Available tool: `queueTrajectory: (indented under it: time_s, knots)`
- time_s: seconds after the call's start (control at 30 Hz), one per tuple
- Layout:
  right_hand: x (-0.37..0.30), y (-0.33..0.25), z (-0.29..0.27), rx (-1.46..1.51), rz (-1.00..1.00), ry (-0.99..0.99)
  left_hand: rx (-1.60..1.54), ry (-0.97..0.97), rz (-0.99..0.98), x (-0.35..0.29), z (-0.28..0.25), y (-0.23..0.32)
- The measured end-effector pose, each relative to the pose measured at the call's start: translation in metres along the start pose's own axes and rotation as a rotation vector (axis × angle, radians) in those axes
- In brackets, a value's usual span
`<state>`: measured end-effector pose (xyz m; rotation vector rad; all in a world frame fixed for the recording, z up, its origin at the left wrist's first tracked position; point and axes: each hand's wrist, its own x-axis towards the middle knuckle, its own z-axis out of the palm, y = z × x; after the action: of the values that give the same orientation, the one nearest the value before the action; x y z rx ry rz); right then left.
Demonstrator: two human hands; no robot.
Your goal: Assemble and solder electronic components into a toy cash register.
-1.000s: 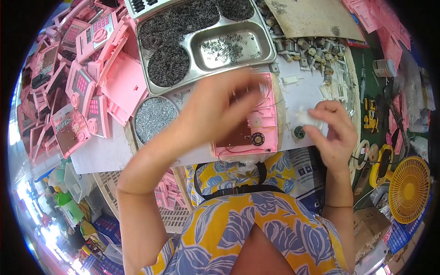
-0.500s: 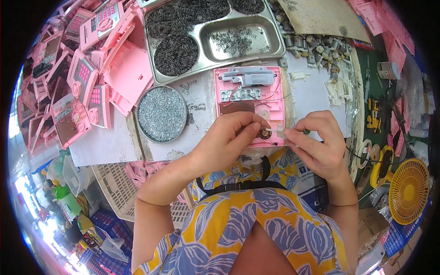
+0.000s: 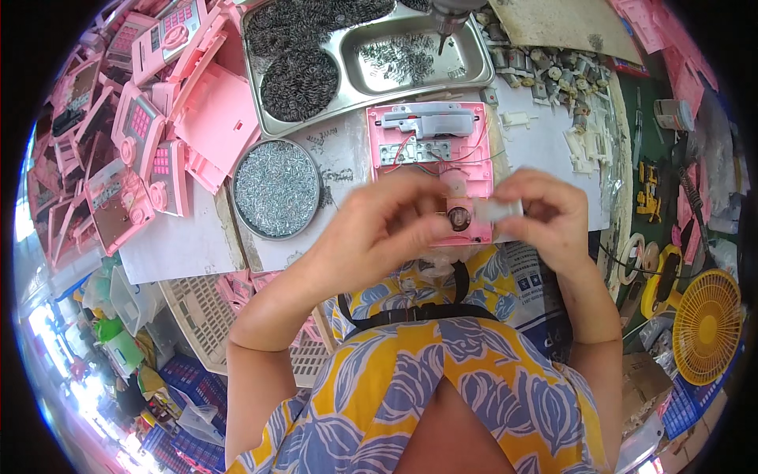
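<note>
A pink plastic panel (image 3: 479, 187) lies in front of me with its inside facing up. It carries a grey latch-like mechanism (image 3: 442, 121), a metal plate (image 3: 416, 152), thin red wires and a round dark part (image 3: 458, 219) near its lower edge. My left hand (image 3: 395, 229) reaches over the panel's lower left; its thumb and fingers are apart beside the round part, with nothing visible between them. At the panel's right edge, my right hand (image 3: 549, 212) pinches a small white plastic piece (image 3: 499, 211), blurred by motion.
A metal tray (image 3: 347, 103) of black springs stands behind, with a screwdriver tip (image 3: 444, 35) hanging over it. Left are a round dish of screws (image 3: 276, 189) and piled pink housings (image 3: 146, 126). Small motors (image 3: 553, 75) and white plastic parts (image 3: 586, 150) lie right; a yellow fan (image 3: 705, 325) stands farther right.
My left fingers have parted from their pinch near the round part. The right hand has turned, showing more of the white piece. A screwdriver tip has come into view at the top.
</note>
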<state>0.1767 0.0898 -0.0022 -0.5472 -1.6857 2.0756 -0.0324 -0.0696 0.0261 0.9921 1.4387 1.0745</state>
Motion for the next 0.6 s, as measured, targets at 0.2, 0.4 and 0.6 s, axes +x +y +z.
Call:
queueTrajectory:
  time_s: [0.2, 0.4, 0.6]
  knots:
    - [0.024, 0.003, -0.014, -0.93, -0.344, -0.056, 0.734, 0.225, 0.452, 0.006, 0.009, -0.039]
    - [0.034, 0.011, -0.018, -0.919, -0.468, -0.186, 0.793, 0.324, 0.503, 0.008, 0.019, -0.047]
    - [0.038, 0.021, -0.016, -0.818, -0.498, -0.154, 0.802, 0.402, 0.561, 0.011, 0.024, -0.054]
